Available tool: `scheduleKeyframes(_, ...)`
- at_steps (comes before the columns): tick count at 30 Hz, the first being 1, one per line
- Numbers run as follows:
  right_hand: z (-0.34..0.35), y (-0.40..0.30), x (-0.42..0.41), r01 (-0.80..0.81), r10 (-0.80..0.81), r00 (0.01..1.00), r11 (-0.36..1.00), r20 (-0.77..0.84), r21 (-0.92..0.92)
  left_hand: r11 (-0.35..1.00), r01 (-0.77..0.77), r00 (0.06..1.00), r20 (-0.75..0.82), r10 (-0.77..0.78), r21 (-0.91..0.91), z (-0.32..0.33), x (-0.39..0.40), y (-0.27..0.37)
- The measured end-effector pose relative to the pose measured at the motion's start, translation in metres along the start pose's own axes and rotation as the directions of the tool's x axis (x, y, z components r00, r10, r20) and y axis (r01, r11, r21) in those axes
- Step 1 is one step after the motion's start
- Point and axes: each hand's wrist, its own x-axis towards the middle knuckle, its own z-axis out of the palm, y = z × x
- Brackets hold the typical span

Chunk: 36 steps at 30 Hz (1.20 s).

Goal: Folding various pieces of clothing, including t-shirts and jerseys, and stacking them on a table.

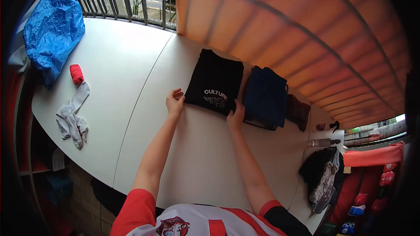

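A folded black garment [215, 77], probably a T-shirt, lies flat on the white table [200, 157]. White lettering and a line drawing are printed near its front edge. At its near left corner is my left hand [175, 102], fingers apart, the fingertips touching the cloth's edge. My right hand [236, 116] rests against the near right corner with its fingers on the fabric; whether they pinch it is not clear. Just right of the black garment sits a stack of folded clothes topped by a dark blue one [265, 95]. A dark reddish-brown folded item [298, 112] adjoins that stack.
Far left are a blue plastic bag [54, 29], a red rolled cloth [76, 74] and loose white socks [73, 118]. Two bottles [323, 142] and a clothes heap [323, 177] lie right. Metal bars [142, 0] and an orange sheet [295, 46] bound the far side.
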Motion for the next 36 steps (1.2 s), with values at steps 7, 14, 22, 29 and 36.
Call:
scheduleKeyframes(7, 0.049, -0.049, -0.015, 0.423, -0.352, 0.906, 0.731, 0.235, -0.536, 0.986, -0.165, 0.952, -0.261, 0.162, 0.01, -0.031, -0.064, 0.028)
scheduleKeyframes(14, 0.048, -0.049, -0.039, 0.451, -0.321, 0.891, 0.711, 0.323, -0.539, 0.944, -0.222, 0.919, -0.271, 0.287, 0.246, -0.126, -0.241, 0.009)
scheduleKeyframes(22, -0.014, 0.011, -0.287, 0.681, -0.448, 0.671, 0.687, 0.591, -0.253, 0.849, -0.138, 0.806, -0.441, 0.395, 0.509, -0.203, -0.41, -0.03)
scheduleKeyframes(29, -0.041, 0.049, -0.343, 0.856, -0.615, 0.49, 0.473, 0.617, -0.208, 0.885, 0.319, 0.624, -0.778, 0.074, 0.34, -0.275, -0.513, -0.147)
scheduleKeyframes(36, -0.04, 0.058, -0.348, 0.857, -0.643, 0.513, 0.424, 0.569, -0.293, 0.598, 0.768, 0.016, -0.927, -0.374, -0.228, -0.383, -0.599, -0.31)
